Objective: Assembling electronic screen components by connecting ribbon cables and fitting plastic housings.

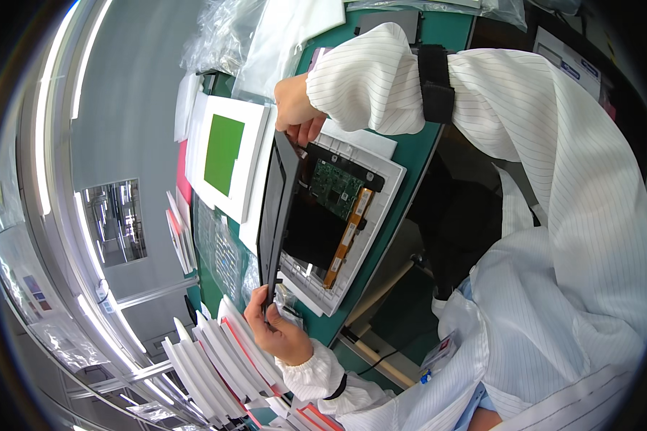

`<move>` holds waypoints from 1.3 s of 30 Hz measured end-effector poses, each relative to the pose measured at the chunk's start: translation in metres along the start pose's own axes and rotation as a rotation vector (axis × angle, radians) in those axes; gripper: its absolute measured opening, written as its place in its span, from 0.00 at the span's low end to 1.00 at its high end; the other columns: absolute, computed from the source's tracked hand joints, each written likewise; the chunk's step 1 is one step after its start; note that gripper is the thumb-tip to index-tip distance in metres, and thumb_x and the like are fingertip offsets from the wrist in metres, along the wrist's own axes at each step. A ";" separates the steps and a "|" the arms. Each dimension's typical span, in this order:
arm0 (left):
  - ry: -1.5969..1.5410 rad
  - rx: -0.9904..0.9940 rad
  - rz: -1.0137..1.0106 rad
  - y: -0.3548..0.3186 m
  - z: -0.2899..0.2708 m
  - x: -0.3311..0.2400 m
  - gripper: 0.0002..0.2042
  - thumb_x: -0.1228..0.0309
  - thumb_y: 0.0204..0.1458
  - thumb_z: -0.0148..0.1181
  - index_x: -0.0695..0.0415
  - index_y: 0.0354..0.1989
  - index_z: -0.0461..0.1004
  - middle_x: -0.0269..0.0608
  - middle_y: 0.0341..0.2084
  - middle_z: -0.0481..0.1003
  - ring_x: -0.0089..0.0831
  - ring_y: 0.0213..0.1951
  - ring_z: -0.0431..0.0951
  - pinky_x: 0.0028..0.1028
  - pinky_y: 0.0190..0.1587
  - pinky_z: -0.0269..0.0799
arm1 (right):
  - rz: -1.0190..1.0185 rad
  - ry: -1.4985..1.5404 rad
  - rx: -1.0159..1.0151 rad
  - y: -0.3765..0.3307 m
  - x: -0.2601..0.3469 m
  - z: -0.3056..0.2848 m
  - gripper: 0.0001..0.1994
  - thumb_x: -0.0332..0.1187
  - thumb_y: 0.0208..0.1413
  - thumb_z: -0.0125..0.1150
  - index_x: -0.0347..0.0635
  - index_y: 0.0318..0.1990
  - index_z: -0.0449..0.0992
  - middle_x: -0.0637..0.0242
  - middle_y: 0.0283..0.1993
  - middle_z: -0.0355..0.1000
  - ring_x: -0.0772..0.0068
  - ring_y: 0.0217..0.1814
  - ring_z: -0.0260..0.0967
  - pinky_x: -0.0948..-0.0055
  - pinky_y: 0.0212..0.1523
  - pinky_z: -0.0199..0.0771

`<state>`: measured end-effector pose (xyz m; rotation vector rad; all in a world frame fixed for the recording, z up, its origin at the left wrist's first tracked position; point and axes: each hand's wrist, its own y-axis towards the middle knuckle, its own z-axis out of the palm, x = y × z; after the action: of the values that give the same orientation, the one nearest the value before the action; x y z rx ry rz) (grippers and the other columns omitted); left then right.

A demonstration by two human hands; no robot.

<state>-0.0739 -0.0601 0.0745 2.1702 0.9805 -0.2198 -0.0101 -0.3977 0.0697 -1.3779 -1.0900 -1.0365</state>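
Both my hands hold a thin black rectangular panel (274,208), tilted up on its edge. My right hand (298,108), at the top of the picture, is closed on its upper end, with the fingers partly hidden by the sleeve and panel. My left hand (284,334) pinches its lower end between thumb and fingers. Beside the panel lies a white plastic housing (381,194). Inside it are a green circuit board (332,188), a copper-coloured strip (349,241) and a flat black part (313,237), partly covered by the tilted panel.
The housing rests on a green-topped bench (417,161). A white frame with a green rectangle (224,154) lies past the panel. Clear plastic bags (226,36) lie at the picture's top. Several white and red folders or boards (223,359) stand in a row near my left hand.
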 end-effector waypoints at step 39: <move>0.071 0.157 0.102 -0.047 0.043 0.004 0.16 0.86 0.37 0.59 0.63 0.39 0.74 0.46 0.34 0.74 0.44 0.37 0.73 0.33 0.41 0.69 | -0.330 -0.612 -0.107 -0.024 -0.066 0.012 0.22 0.36 0.44 0.66 0.35 0.47 0.70 0.56 0.39 0.69 0.63 0.41 0.67 0.70 0.45 0.68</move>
<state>-0.0983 -0.0661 0.0158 2.3790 0.9154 -0.1773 -0.0473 -0.3890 0.0094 -1.6946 -1.7775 -0.9297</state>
